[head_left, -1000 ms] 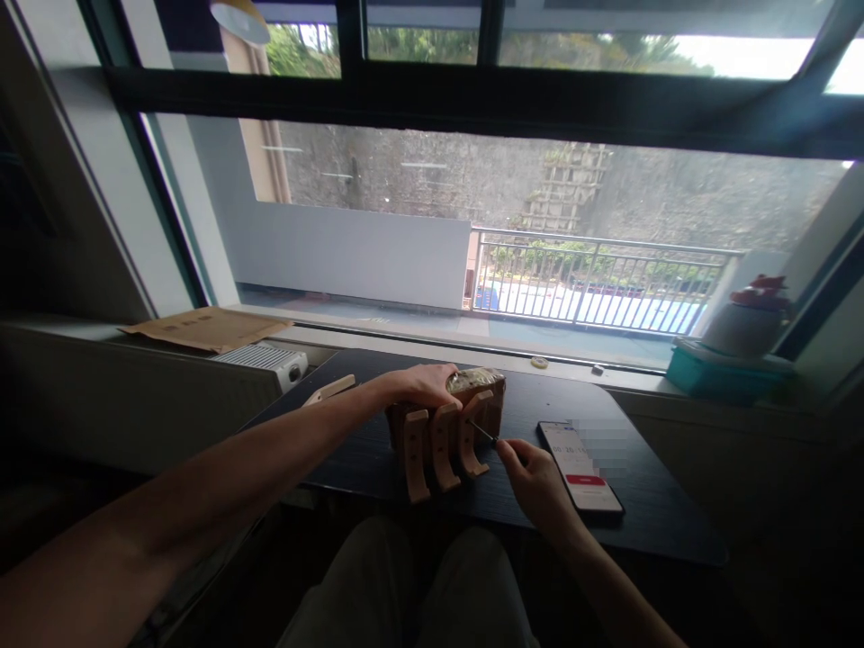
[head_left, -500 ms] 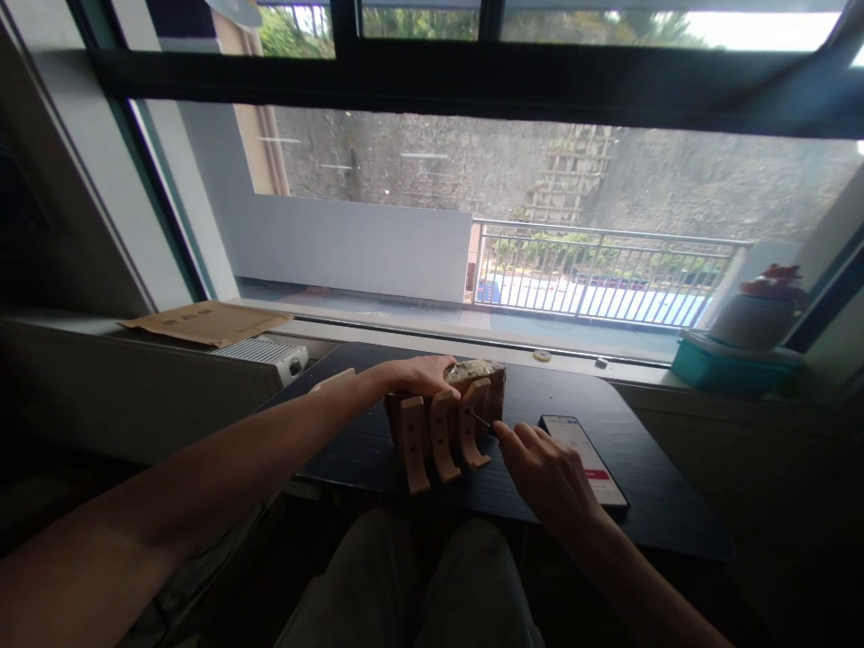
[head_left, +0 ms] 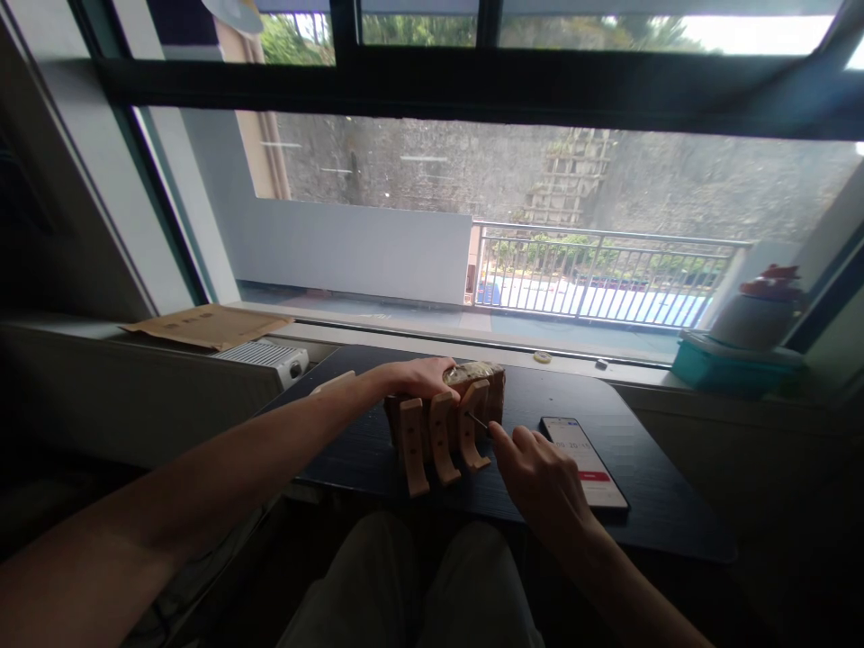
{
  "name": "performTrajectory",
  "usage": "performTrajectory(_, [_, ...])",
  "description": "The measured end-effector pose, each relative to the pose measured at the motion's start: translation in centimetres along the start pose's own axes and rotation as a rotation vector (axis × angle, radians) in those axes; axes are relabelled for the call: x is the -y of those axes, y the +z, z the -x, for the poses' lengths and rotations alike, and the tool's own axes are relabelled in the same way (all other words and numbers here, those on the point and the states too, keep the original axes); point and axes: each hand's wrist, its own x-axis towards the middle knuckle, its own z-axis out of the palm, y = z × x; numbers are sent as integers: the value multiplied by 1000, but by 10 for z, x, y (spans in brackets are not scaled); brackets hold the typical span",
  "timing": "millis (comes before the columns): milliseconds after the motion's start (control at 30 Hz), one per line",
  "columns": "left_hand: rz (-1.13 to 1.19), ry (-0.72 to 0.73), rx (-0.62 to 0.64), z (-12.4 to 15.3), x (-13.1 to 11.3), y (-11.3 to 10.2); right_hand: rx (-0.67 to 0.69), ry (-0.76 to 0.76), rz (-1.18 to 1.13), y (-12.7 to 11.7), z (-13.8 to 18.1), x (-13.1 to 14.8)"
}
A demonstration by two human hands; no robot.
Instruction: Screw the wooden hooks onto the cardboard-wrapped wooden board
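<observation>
Our left grip point(head_left: 422, 378) is clamped over the top of the wooden hook rack point(head_left: 438, 436). The rack stands on the dark bench point(head_left: 573, 396) directly under that grip, its three hooks facing us. Our right grip point(head_left: 540, 472) is pinched together on a thin tool point(head_left: 478, 421), whose tip touches the hook nearest that grip. Just right of the right grip, a phone point(head_left: 586, 463) lies flat on the bench, screen lit.

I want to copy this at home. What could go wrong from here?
The thin tool in the right hand meets the wooden rack at a slant; it might slip, gouging wood or jabbing the left hand on top. The phone lies beside the right hand and could get knocked.
</observation>
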Motion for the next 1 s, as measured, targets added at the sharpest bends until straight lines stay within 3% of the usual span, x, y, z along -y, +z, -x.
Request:
performTrajectory(133, [16,10,2,0,1,1,7,11,-89,5,1,5])
performTrajectory(300, [-8,7,-27,2,-3,2,62,475,-600,9,4,11])
performTrajectory(400, [-25,8,-38,3,-6,1,133,605,-739,9,5,11])
performTrajectory(500, [-34,3,-40,3,-6,1,175,482,-599,5,4,8])
performTrajectory(667, [-28,4,-29,0,-2,1,53,25,-87,-8,-7,-1])
performTrajectory(767, [-12,13,-17,-1,0,1,7,-107,12,-8,-11,-5])
performTrajectory(833, [0,17,-7,-2,1,1,-16,-94,-42,-3,-9,-5])
performTrajectory(900, [7,22,1,-1,1,2,-44,17,-202,6,-3,-1])
performTrajectory(1000, [1,25,-3,0,-2,2,-69,387,-568,19,7,10])
